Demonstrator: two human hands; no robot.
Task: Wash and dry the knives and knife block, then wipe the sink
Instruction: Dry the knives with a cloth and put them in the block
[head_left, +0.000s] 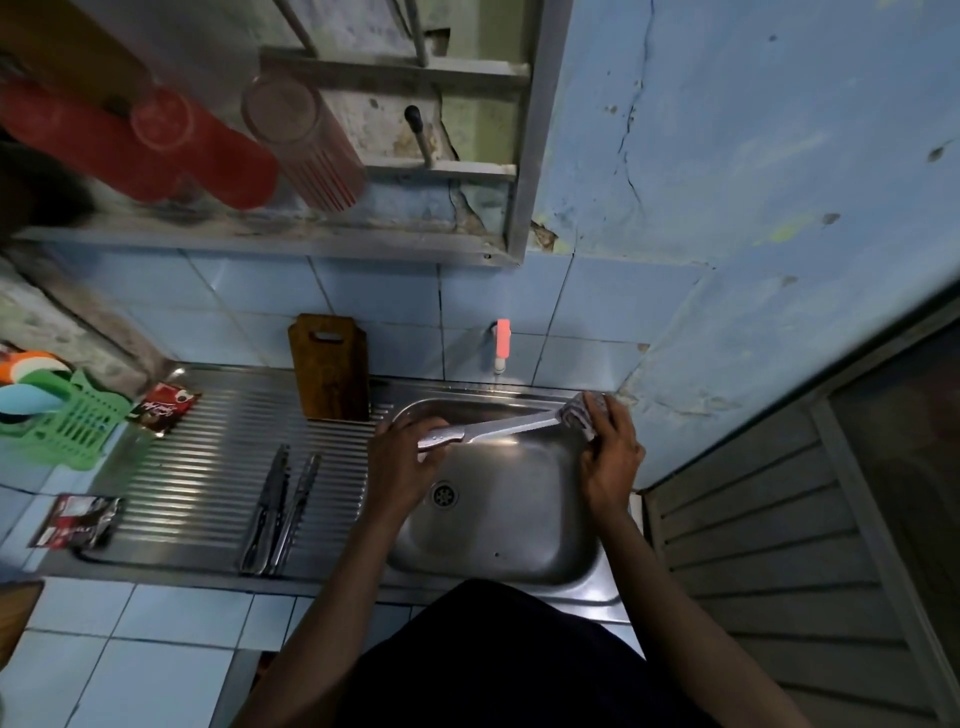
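Knife (488, 429) is held level over the steel sink (498, 519) — its handle is gripped by the left hand (402, 462), while its tip is wrapped in a checked cloth (579, 413) clamped by the right hand (610, 457). On the ribbed drainboard (208, 467) to the left, 2 more knives (283, 509) are laid side by side — behind them a wooden knife block (330, 366) is stood against the tiles, near a pink tap (502, 343).

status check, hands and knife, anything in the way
Left hand grips steel knife handle over steel sink. Right hand wraps patterned cloth round blade tip. Nothing in the way.
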